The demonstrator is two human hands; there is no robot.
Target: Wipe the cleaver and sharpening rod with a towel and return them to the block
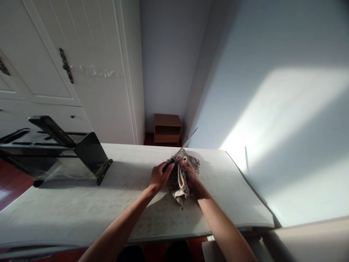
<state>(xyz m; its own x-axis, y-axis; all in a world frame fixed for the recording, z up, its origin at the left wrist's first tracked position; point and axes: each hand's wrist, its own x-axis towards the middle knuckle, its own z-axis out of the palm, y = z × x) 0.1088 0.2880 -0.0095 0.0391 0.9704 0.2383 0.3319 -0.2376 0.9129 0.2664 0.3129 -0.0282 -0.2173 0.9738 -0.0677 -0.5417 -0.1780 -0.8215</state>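
My left hand (160,175) is closed around the black handle (169,164) of a tool with a long, thin metal shaft (188,141), which points up and to the right. Whether the shaft is a slim knife blade or a sharpening steel I cannot tell. A shaggy grey-brown cloth (195,163) with a pale lining is bunched in my right hand (190,174), just beside the tool's handle. Its folds hang down over the white tabletop (131,203) and hide part of my fingers.
A black knife block (91,153) with clear sides stands at the left of the table, one black-handled piece (51,129) sticking out of it. Beyond the far edge are a small brown cabinet (168,127) and a white wardrobe (103,91). A sunlit wall (272,109) borders the right side.
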